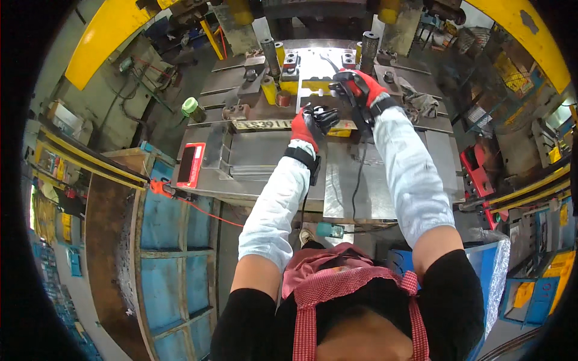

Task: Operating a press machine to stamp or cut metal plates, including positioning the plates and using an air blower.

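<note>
My right hand [358,87], in a red and black glove, is closed over the press die, its fingers around a thin metal tool [330,62] whose far end lies over a bright flat metal sheet [310,71]. My left hand [315,121], gloved alike, is nearer to me at the die's front edge. Its fingers are curled together, and whatever they hold, if anything, is hidden. Between the hands lies a yellow block [340,132] on the die's front. Black straps with dark devices and cables sit on both wrists.
Guide posts [270,57] and yellow cylinders [268,90] stand around the die. A green-capped bottle [191,108] and a red-framed panel [191,165] are on the left. A loose metal plate [361,192] lies at the bench front. A blue rack [162,228] stands lower left.
</note>
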The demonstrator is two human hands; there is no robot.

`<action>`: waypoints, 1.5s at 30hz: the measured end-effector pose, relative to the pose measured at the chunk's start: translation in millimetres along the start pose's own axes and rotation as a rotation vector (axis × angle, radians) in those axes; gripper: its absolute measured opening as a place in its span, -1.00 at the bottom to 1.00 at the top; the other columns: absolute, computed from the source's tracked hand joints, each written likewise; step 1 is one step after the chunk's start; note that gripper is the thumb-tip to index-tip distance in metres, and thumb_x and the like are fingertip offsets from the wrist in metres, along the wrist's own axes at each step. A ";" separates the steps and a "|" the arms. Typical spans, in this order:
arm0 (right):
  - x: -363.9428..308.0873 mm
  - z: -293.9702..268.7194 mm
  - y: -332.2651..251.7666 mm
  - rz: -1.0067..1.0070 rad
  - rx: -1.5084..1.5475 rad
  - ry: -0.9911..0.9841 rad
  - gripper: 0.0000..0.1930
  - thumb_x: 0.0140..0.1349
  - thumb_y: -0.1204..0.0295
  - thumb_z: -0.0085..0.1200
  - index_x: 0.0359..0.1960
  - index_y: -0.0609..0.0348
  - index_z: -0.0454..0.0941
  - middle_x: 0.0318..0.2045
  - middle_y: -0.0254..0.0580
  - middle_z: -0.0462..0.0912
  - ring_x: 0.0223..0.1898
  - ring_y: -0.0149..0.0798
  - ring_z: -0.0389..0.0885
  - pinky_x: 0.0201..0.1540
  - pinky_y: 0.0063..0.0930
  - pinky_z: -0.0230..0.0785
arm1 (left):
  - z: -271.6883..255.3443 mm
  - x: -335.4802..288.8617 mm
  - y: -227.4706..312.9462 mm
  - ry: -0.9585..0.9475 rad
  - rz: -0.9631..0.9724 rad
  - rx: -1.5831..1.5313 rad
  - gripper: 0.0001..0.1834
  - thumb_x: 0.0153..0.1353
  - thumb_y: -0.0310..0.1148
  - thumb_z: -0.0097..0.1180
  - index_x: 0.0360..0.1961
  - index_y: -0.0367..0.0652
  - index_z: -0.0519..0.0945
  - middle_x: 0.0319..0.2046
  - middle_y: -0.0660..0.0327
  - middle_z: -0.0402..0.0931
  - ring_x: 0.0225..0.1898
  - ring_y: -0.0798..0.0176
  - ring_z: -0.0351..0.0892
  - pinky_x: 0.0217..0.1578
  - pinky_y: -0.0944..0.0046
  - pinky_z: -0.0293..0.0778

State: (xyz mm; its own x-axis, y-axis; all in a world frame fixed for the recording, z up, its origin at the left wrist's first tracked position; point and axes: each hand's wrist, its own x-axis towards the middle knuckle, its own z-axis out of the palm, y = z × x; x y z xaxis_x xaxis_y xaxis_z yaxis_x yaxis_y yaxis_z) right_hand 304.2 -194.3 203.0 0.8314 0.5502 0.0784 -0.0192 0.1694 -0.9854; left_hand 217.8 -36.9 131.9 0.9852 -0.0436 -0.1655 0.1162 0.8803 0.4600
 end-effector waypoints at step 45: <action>-283.6 -50.8 164.6 0.270 0.045 0.461 -0.65 0.11 0.28 0.00 -0.10 0.17 0.42 -0.42 -0.34 0.50 -0.49 -0.42 0.38 -0.44 -0.54 0.21 | -208.6 -577.2 220.2 0.920 1.364 0.261 -0.70 0.18 -0.20 -0.05 -0.20 -0.21 0.47 -0.43 0.26 0.46 -0.49 0.35 0.40 -0.45 0.39 0.35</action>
State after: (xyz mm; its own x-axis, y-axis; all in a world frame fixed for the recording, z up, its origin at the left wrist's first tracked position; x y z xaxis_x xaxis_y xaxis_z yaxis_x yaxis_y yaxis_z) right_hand 93.5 -364.0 10.9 0.9510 0.1647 -0.2618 -0.2818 0.1123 -0.9529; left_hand -351.5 280.7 146.7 -0.0127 0.9972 0.0730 -0.6003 -0.0660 0.7970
